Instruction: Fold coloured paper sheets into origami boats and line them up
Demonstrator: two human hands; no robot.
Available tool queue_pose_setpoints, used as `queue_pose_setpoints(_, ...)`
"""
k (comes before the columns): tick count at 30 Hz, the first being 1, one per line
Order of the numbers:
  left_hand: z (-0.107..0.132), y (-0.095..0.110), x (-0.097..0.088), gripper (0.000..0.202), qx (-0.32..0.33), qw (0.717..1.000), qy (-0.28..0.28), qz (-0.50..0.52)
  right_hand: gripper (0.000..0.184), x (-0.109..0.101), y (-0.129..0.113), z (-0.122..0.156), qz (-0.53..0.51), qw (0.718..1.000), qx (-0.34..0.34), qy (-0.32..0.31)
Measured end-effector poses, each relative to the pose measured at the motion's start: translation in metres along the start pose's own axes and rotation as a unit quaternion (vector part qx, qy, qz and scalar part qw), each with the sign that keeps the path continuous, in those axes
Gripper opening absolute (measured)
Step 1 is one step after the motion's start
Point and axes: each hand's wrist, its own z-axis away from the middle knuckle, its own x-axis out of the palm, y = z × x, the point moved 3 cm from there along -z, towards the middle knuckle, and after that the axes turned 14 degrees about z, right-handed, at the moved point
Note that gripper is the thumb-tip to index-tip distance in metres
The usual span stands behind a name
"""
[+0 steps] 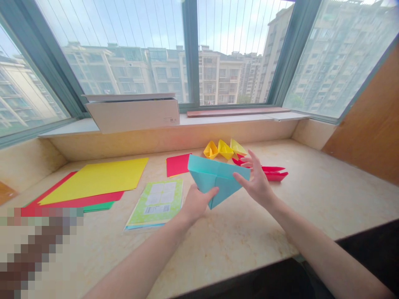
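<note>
A light-blue folded paper (216, 178), shaped like a triangle with its tip down and a band along the top, is held up above the counter. My left hand (196, 201) grips it low on the left, thumb pressed on the front and the other fingers hidden behind. My right hand (258, 182) has its fingers spread at the paper's right corner. Its thumb overlaps that edge; whether it touches, I cannot tell. Behind the paper stand several yellow folded paper boats (225, 150). Red folded paper boats (276, 173) lie beyond my right hand, which partly hides them.
On the counter (249, 249) at left lie large yellow (99, 178), red (107, 197) and green paper sheets (98, 207). Nearer the middle are a green paper packet (157, 203) and small red sheets (177, 164). A white box (134, 114) stands on the window ledge.
</note>
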Motion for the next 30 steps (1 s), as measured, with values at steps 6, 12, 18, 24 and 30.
queue_pose_setpoints(6, 0.004, 0.002, 0.003, 0.028, 0.007, 0.998, -0.032, -0.060, 0.048, 0.002, -0.002, 0.003, 0.132, 0.983, -0.123, -0.044)
queue_pose_setpoints(12, 0.010, 0.003, 0.009, 0.027, 0.020, 0.999, 0.000, -0.050, 0.037, 0.008, -0.012, 0.008, 0.193, 0.966, -0.163, -0.059)
queue_pose_setpoints(18, 0.007, -0.004, 0.009, 0.023, -0.012, 1.000, 0.002, 0.022, 0.037, 0.007, -0.020, 0.012, 0.187, 0.968, -0.166, -0.029)
queue_pose_setpoints(24, 0.001, -0.004, 0.005, 0.027, -0.003, 0.999, 0.025, 0.032, 0.026, 0.005, -0.020, 0.015, 0.171, 0.976, -0.133, 0.032)
queue_pose_setpoints(30, 0.003, 0.002, 0.004, 0.030, 0.020, 1.000, 0.020, 0.006, 0.027, 0.007, -0.020, 0.015, 0.161, 0.980, -0.115, 0.005)
